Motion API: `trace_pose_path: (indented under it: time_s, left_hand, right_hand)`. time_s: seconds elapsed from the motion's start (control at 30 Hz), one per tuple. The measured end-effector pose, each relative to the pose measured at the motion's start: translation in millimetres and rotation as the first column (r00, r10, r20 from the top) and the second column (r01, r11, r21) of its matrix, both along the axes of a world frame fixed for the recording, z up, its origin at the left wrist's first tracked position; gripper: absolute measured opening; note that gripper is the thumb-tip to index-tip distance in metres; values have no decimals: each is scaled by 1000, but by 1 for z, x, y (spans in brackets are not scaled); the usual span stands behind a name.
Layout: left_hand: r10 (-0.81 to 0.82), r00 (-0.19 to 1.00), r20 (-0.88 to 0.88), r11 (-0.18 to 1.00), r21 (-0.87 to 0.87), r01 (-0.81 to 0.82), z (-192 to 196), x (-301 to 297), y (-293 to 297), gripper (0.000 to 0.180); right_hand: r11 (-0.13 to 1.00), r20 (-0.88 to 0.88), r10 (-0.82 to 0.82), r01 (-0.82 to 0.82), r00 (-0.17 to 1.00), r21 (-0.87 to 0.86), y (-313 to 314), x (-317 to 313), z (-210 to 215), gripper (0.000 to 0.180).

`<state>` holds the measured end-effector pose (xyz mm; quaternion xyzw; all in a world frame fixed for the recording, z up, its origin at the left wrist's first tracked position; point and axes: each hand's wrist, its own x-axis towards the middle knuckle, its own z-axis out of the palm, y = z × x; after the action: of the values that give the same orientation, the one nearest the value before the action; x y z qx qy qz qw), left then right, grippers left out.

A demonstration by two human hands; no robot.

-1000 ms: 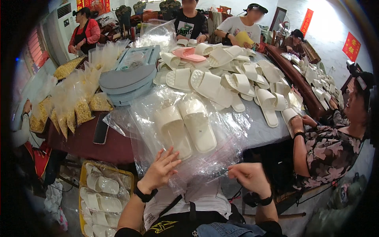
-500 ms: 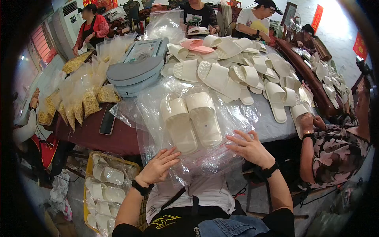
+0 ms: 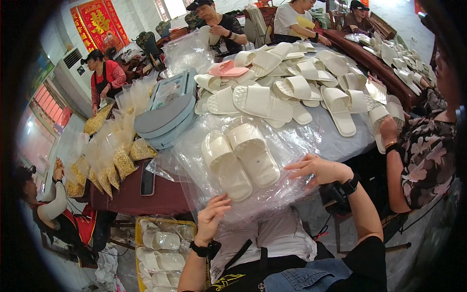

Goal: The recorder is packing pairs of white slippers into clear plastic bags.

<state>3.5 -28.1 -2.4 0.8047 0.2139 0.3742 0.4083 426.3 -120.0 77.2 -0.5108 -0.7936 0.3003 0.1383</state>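
Observation:
A pair of white open-toe slippers (image 3: 241, 163) lies side by side in a clear plastic bag (image 3: 194, 182), heels toward me. My left hand (image 3: 211, 216) is at the bag's near left edge, just below the left slipper's heel. Its fingers stretch toward the slipper, and the thumb is hard to make out. On the other side, my right hand (image 3: 321, 171) hovers over or touches the bag's near right edge. Its fingers are apart and point left toward the right slipper. No slipper is in either hand.
Loose white slippers (image 3: 260, 104) pile up beyond the bag, with one pink slipper (image 3: 228, 69). Grey-blue folded stools (image 3: 165, 117), yellow-filled bags (image 3: 124, 163) and a phone (image 3: 148, 179) are left. A yellow crate (image 3: 140, 272) of bagged slippers stands below. Co-workers sit around, one close right.
The view has shifted and tilted, moving the scene in the picture. My hands stay by the bag's near edge; the left fingers look closer together. A person across lifts a slipper.

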Motion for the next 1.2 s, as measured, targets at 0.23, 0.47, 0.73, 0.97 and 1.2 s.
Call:
trace_pose_path:
  time_s: [0.23, 0.47, 0.73, 0.97, 1.2]
  left_hand:
    - [171, 979, 111, 939, -318, -128, 14, 9, -7, 54]
    - [291, 951, 103, 861, -461, -213, 5, 7, -7, 32]
    - [603, 775, -188, 796, 88, -598, 6, 34, -3, 64]
    - [513, 843, -164, 590, 781, -207, 31, 67, -14, 78]
    - [338, 839, -427, 815, 579, -34, 19, 104, 2, 84]
  right_hand:
    - [996, -177, -23, 38, 984, 84, 1, -4, -5, 33]
    - [874, -228, -469, 486, 853, 18, 19, -33, -9, 17]
    - [646, -97, -746, 751, 659, 136, 42, -59, -21, 24]
    - [640, -107, -730, 730, 675, 241, 48, -60, -21, 22]
    - [682, -197, -620, 645, 760, 344, 65, -65, -9, 15]
